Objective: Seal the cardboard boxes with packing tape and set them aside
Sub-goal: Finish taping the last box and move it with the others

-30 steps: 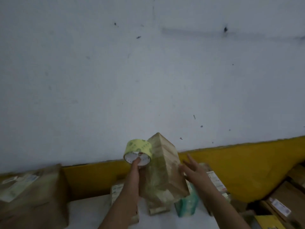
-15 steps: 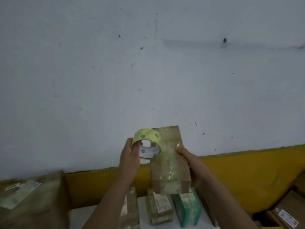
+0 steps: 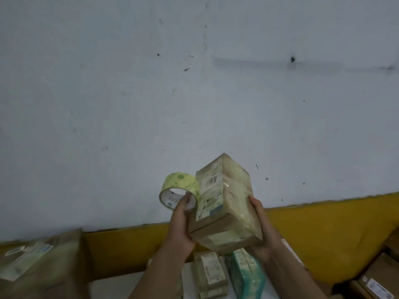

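1. Brown parcel (image 3: 41,270), far left, large, pale label on its top face; blurred.
2. Desk (image 3: 112,288), white top, low in view, set against the yellow wall band (image 3: 121,249).
3. Tape roll (image 3: 179,190), yellow-green with a green print and a white core. It is raised in front of the grey wall (image 3: 194,83), its right edge against the upper left edge of item 5.
4. Left grip (image 3: 181,225), closed on the tape roll with a fingertip at the core. The heel of the hand rests on the lower left side of item 5.
5. Cardboard box (image 3: 224,203), the task's item, held in the air above the desk between both hands. It is tilted, far end up, with a white printed label on the upper face and glossy tape over the right side.
6. Small labelled boxes (image 3: 210,275), on the desk below item 5.
7. Teal box (image 3: 246,275), just right of them.
8. Right grip (image 3: 261,231), wrapped round the cardboard box's right side, thumb on top.
9. Brown cartons (image 3: 375,281), lower right corner, with a white label.
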Available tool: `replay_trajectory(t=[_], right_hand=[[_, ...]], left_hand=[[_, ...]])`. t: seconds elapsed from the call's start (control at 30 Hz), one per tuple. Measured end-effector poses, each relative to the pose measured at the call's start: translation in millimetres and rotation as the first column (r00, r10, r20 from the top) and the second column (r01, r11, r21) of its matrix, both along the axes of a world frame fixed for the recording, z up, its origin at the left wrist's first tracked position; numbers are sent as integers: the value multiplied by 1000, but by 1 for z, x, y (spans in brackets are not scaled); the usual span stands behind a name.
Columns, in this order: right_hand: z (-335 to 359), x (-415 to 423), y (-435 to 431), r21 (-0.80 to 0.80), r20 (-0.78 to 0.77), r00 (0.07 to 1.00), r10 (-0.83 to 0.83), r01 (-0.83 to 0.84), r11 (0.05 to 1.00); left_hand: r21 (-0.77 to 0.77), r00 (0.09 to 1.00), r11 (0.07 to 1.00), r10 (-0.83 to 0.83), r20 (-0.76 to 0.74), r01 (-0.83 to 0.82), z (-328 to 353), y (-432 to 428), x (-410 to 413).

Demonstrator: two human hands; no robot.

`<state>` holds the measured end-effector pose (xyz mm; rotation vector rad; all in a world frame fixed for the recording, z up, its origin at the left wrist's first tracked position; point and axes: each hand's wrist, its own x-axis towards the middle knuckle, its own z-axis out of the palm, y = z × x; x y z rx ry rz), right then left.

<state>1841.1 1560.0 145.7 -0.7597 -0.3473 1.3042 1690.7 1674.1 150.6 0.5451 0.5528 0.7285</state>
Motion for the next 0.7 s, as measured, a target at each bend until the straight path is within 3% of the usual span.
replay_trajectory(t=[0.03,0.1,0.17,0.23,0.37,0.47,0.6,0.7], right_hand=[[-2,-3,1,-41,56,998,4,-2,999],[-3,2,3,-165,324,946,-20,78,983],[2,8,6,-211,609,792,-51,224,952],[12,7,7,-212,701,713,-9,221,952],[26,-6,19,-297,722,672,164,87,951],[20,-5,25,-282,664,739,112,109,953],[15,-4,18,-274,563,821,96,76,959],[17,7,8,-193,353,933,62,7,981]], left_hand=[[-12,999,999,-44,18,45,-1,-5,1],[-10,999,999,-53,-7,53,-3,-6,-2],[8,996,999,-35,-85,36,0,-5,-7],[90,983,996,26,-180,-10,3,-6,-9],[244,929,970,80,-360,10,9,-16,0],[310,897,950,108,-429,33,13,-8,-1],[492,864,870,281,-418,-45,21,21,-21],[535,807,829,424,-410,-164,7,50,-47]])
